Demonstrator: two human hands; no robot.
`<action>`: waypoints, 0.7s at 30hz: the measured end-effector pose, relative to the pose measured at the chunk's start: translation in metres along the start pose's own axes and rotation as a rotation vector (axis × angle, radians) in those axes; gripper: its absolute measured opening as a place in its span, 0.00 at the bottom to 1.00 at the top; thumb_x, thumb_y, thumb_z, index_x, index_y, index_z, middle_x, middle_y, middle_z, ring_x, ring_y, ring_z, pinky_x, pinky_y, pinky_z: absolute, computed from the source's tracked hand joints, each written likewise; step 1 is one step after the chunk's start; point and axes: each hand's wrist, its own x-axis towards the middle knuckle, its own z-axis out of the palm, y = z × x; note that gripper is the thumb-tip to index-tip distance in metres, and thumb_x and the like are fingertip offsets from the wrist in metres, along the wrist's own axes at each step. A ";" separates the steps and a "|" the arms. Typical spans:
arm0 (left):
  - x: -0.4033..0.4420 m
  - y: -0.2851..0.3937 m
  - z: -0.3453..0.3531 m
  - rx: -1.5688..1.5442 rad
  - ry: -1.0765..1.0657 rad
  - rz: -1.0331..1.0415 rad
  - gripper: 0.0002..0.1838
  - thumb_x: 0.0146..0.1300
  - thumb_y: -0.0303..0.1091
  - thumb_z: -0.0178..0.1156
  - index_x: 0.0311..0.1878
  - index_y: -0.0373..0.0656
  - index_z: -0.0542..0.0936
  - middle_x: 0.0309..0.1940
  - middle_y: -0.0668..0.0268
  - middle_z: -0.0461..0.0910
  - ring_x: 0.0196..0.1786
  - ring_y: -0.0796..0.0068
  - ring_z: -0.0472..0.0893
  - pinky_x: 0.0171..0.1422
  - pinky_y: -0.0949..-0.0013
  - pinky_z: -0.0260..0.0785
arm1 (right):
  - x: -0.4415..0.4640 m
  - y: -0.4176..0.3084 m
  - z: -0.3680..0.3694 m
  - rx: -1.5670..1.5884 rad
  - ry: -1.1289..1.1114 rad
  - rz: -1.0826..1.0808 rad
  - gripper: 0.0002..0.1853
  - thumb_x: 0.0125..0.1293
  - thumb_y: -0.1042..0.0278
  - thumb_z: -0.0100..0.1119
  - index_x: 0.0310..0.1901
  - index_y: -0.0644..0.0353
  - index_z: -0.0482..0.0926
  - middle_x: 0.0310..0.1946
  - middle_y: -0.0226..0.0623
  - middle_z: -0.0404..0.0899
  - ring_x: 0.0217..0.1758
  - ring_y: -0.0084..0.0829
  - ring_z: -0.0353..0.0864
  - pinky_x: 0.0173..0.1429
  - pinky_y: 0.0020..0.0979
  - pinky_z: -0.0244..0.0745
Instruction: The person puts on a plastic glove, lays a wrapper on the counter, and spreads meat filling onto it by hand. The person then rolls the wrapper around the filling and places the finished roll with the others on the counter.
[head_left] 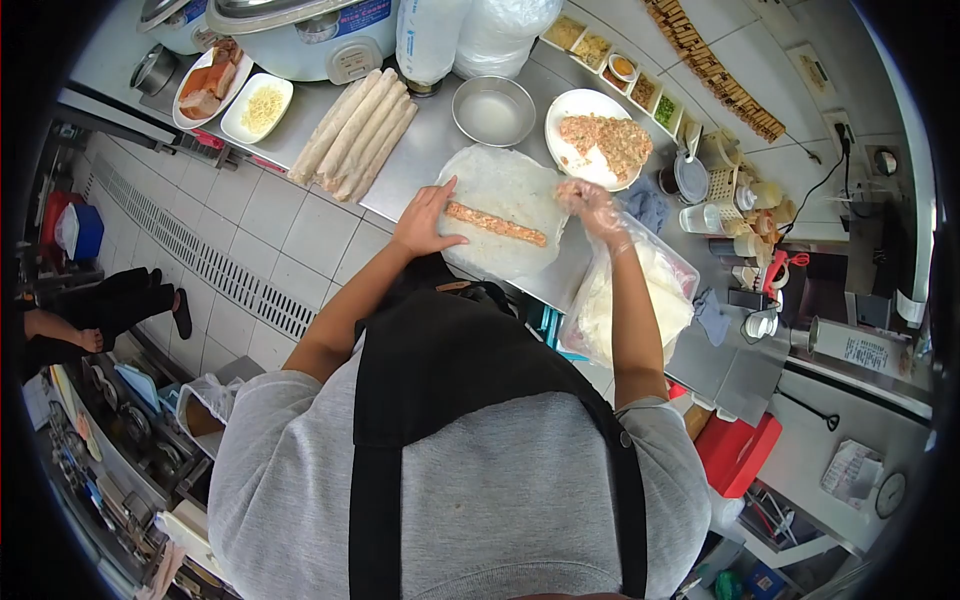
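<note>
A thin, round white wrapper (505,182) lies flat on the steel counter in front of me. Across its middle runs a narrow strip of pinkish minced filling (495,224). My left hand (428,222), bare, rests on the wrapper's left edge with fingers stretched and thumb apart. At the right edge hovers my right hand (595,208) in a clear plastic glove. Its fingers are curled together, and what they hold, if anything, cannot be made out. Just beyond it is a white plate (563,108) with a mound of minced filling (622,145).
Several long pale rolls (355,135) are stacked at the left. A metal bowl (494,112) stands behind the wrapper. Near my right forearm sits a clear bag of white sheets (650,295). Rice cookers (300,45) line the back. Another person's legs (110,305) show at far left.
</note>
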 end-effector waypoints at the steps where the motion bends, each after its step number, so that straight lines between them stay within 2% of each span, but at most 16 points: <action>1: 0.001 0.001 0.000 -0.003 -0.001 -0.004 0.60 0.38 0.51 0.77 0.74 0.41 0.55 0.54 0.56 0.75 0.58 0.53 0.70 0.68 0.57 0.62 | -0.006 0.010 0.003 0.000 0.006 0.005 0.14 0.62 0.67 0.62 0.50 0.56 0.83 0.40 0.32 0.84 0.41 0.19 0.78 0.50 0.25 0.74; 3: 0.001 0.000 0.001 -0.014 -0.004 -0.005 0.61 0.38 0.51 0.77 0.74 0.42 0.55 0.54 0.56 0.75 0.58 0.52 0.70 0.67 0.57 0.62 | -0.021 0.016 0.016 -0.196 0.018 0.164 0.12 0.63 0.66 0.62 0.47 0.60 0.83 0.36 0.32 0.83 0.39 0.20 0.78 0.49 0.26 0.74; 4: 0.001 0.000 0.001 -0.018 -0.001 -0.010 0.61 0.38 0.51 0.77 0.74 0.42 0.55 0.54 0.56 0.75 0.58 0.52 0.70 0.67 0.57 0.62 | -0.028 0.017 0.020 -0.097 -0.005 0.165 0.12 0.64 0.67 0.60 0.47 0.62 0.83 0.39 0.36 0.84 0.41 0.22 0.79 0.50 0.27 0.74; 5: 0.000 -0.001 0.002 -0.020 -0.005 -0.007 0.61 0.38 0.51 0.77 0.74 0.42 0.55 0.54 0.56 0.75 0.58 0.52 0.70 0.67 0.57 0.62 | -0.033 0.020 0.022 -0.095 -0.001 0.168 0.12 0.64 0.67 0.60 0.47 0.62 0.83 0.39 0.36 0.84 0.41 0.22 0.79 0.50 0.27 0.74; 7: 0.000 -0.003 0.003 -0.020 0.007 0.007 0.61 0.38 0.50 0.77 0.75 0.42 0.55 0.54 0.56 0.76 0.58 0.52 0.70 0.67 0.57 0.62 | -0.042 0.025 0.029 -0.310 -0.020 0.053 0.15 0.65 0.66 0.60 0.50 0.62 0.82 0.45 0.42 0.84 0.46 0.27 0.82 0.54 0.30 0.74; 11: 0.000 -0.004 0.002 -0.037 0.006 -0.001 0.58 0.38 0.49 0.78 0.73 0.42 0.58 0.54 0.56 0.76 0.58 0.51 0.71 0.67 0.56 0.62 | -0.064 0.022 0.052 -0.264 0.058 -0.041 0.16 0.65 0.67 0.59 0.53 0.62 0.81 0.51 0.46 0.82 0.52 0.34 0.82 0.58 0.32 0.74; 13: 0.003 -0.012 0.001 -0.146 0.058 0.036 0.49 0.44 0.44 0.76 0.70 0.39 0.65 0.53 0.56 0.75 0.55 0.52 0.73 0.64 0.57 0.65 | -0.073 0.018 0.058 -0.051 0.159 -0.032 0.16 0.65 0.68 0.60 0.53 0.63 0.80 0.52 0.47 0.82 0.54 0.38 0.82 0.60 0.34 0.73; 14: 0.007 -0.015 0.001 -0.147 0.056 0.040 0.49 0.44 0.44 0.76 0.70 0.39 0.65 0.53 0.56 0.75 0.55 0.52 0.73 0.64 0.57 0.65 | -0.073 0.015 0.059 -0.051 0.163 -0.031 0.16 0.65 0.68 0.60 0.53 0.63 0.80 0.52 0.47 0.82 0.54 0.38 0.82 0.60 0.34 0.73; 16: 0.018 -0.022 0.001 -0.417 0.268 -0.302 0.38 0.51 0.39 0.73 0.63 0.34 0.70 0.51 0.50 0.74 0.50 0.50 0.76 0.58 0.57 0.70 | -0.075 0.011 0.060 -0.299 0.242 0.077 0.14 0.62 0.69 0.63 0.49 0.64 0.83 0.48 0.47 0.83 0.51 0.38 0.82 0.57 0.32 0.74; 17: 0.023 -0.031 0.005 -0.420 0.263 -0.302 0.38 0.51 0.39 0.73 0.63 0.34 0.70 0.51 0.50 0.74 0.50 0.50 0.76 0.58 0.57 0.70 | -0.078 0.012 0.064 -0.299 0.245 0.081 0.14 0.62 0.69 0.63 0.49 0.64 0.83 0.48 0.47 0.83 0.51 0.38 0.82 0.57 0.32 0.74; 19: 0.033 -0.052 0.013 -0.036 0.336 -0.281 0.31 0.55 0.35 0.69 0.59 0.31 0.71 0.51 0.44 0.73 0.47 0.47 0.77 0.52 0.56 0.73 | -0.076 0.013 0.072 -0.219 0.324 0.026 0.12 0.58 0.70 0.66 0.43 0.64 0.85 0.43 0.46 0.84 0.47 0.38 0.83 0.53 0.31 0.76; 20: 0.042 -0.037 0.004 0.057 0.213 -0.353 0.27 0.55 0.35 0.69 0.55 0.31 0.73 0.48 0.38 0.75 0.48 0.45 0.79 0.51 0.54 0.74 | -0.076 0.015 0.078 -0.219 0.325 0.026 0.12 0.58 0.70 0.66 0.43 0.64 0.85 0.43 0.46 0.84 0.47 0.38 0.83 0.53 0.31 0.76; 21: 0.052 -0.021 -0.002 0.057 0.213 -0.352 0.27 0.55 0.35 0.69 0.55 0.31 0.73 0.48 0.38 0.75 0.48 0.45 0.79 0.51 0.54 0.74 | -0.074 0.020 0.083 -0.241 0.375 -0.035 0.10 0.56 0.71 0.67 0.40 0.64 0.85 0.39 0.45 0.83 0.44 0.37 0.83 0.51 0.31 0.76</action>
